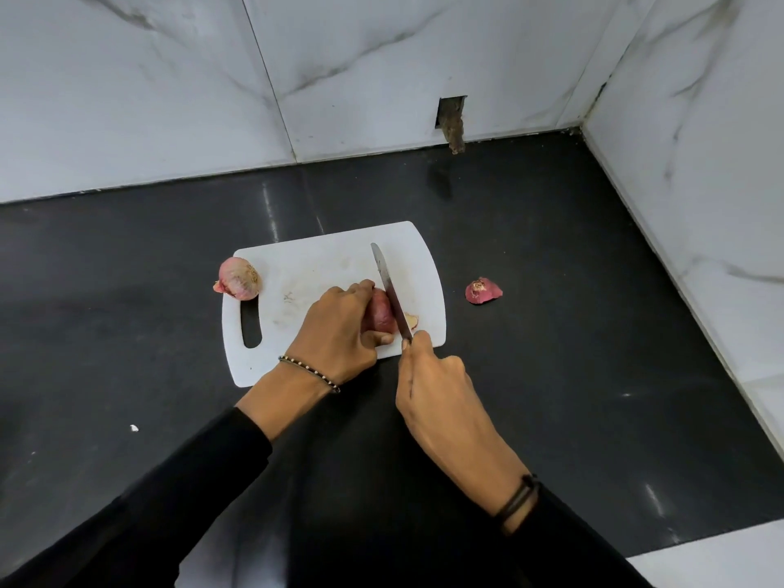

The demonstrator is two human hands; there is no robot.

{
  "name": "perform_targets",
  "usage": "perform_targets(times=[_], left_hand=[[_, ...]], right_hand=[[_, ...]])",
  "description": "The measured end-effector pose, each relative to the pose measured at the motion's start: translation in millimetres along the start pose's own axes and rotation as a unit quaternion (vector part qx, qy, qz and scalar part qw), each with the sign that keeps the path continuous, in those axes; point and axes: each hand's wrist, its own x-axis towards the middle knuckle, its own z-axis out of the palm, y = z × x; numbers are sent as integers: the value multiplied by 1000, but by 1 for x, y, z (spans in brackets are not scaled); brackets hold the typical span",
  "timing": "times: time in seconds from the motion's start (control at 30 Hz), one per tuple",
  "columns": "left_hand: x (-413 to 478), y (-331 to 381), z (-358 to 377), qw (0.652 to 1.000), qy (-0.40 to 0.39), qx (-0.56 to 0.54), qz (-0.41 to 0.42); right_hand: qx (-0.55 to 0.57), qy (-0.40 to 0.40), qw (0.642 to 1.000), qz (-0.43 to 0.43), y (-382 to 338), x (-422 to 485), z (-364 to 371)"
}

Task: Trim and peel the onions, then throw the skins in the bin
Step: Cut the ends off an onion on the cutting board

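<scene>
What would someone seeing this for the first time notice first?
The left hand holds a red onion on the white cutting board while the right hand sets a knife at its right end. A second onion sits at the board's left edge, and a scrap of red skin lies on the black counter to the right.

Both arms in long sleeves: black fabric left sleeve (178,494), black fabric right sleeve (564,553), plain, matte. Left cuff stops short of the wrist, some forearm exposed; right cuff reaches the wrist. Left hand (339,333) bare, wrist carries a thin dark cord bracelet with small pale beads (309,372), single strand, beads spaced at intervals along the cord. Right hand (441,401) bare, wrist carries a stack of narrow black bands (519,500), touching the cuff edge.
</scene>
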Motion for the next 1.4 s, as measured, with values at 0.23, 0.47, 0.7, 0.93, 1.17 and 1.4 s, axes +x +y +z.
perform_targets(times=[0.23,0.47,0.7,0.93,1.17,1.4], left_hand=[[4,10,-5,999,-26,28,-9],[8,11,-5,998,-34,58,7],[6,19,-11,997,-33,76,10],[3,15,-10,998,-40,53,0],[0,17,-8,998,-35,49,-1],[0,13,-6,997,-32,66,7]], right_hand=[[11,-4,1000,15,-6,3,-4],[6,-6,1000,19,-1,-9,3],[11,19,999,32,-6,1,6],[-9,-1,998,65,-9,-17,12],[0,34,998,55,-16,6,17],[-9,25,995,93,-14,-17,27]])
